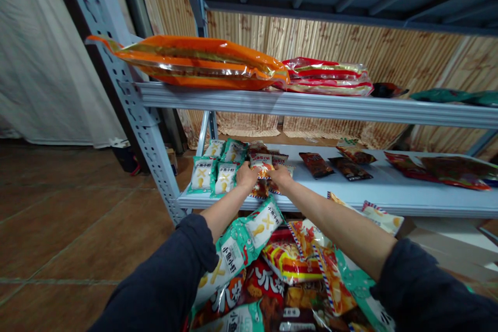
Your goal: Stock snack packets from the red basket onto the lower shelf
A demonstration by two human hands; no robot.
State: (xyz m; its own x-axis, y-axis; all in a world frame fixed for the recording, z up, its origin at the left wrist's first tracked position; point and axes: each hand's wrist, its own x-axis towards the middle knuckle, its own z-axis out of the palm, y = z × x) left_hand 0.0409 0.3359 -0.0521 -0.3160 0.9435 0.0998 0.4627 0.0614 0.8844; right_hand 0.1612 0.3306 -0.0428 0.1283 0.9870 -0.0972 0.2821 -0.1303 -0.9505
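My left hand (247,175) and my right hand (280,176) reach out over the lower metal shelf (389,202). Both close on a small red-and-orange snack packet (261,164) from opposite sides, with their fingers almost meeting. More red packets stand crowded around it. Just left of my left hand stand several white-and-green snack packets (212,171). Dark brown packets (316,164) lie flat to the right of my right hand. A heap of mixed snack bags (272,270) lies under my forearms, below the shelf.
A large orange bag (198,62) and red packs (329,78) lie on the upper shelf (311,106), with another shelf overhead. A perforated steel upright (143,114) stands at the left. A brown tiled floor (78,228) spreads left; a bamboo-pattern wall (334,46) stands behind.
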